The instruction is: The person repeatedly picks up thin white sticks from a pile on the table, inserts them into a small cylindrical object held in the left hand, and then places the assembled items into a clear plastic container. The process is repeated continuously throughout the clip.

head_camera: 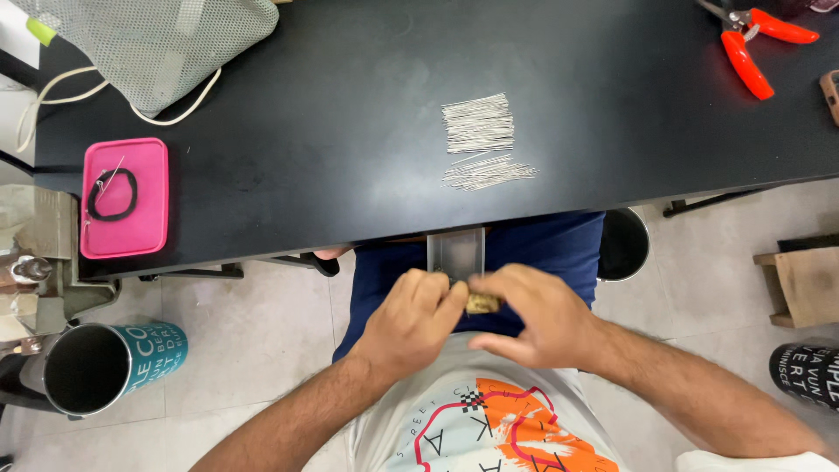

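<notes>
Nearest: white T-shirt w/ orange-and-black print (489,428), forearms coming up from bottom edge. Left hand (411,319) & right hand (537,315) meeting over lap, above blue trousers (542,249). Small tan block-like piece (482,303) pinched btwn fingertips of both hands, so both closed on it; material too small to tell. Just beyond hands: small clear rectangular plastic tray (456,252), sitting at near edge of black tabletop (350,131), partly under it.

On floor, left: teal cylindrical cup w/ dark inside (105,365). Right: black round stool seat (625,243), wooden crate-like box (804,284).

On tabletop, mid: two bundles of thin silver metal pins (479,140), upper bundle neat, lower one fanned out, touching or nearly so. Well apart from hands. Left side: pink rectangular pouch (124,197) w/ black elastic loop (112,194) lying on it.

Far edge: grey mesh drawstring bag (157,44) at top left, cream cord trailing off table. Top right: pliers w/ orange-red handles (752,44).
</notes>
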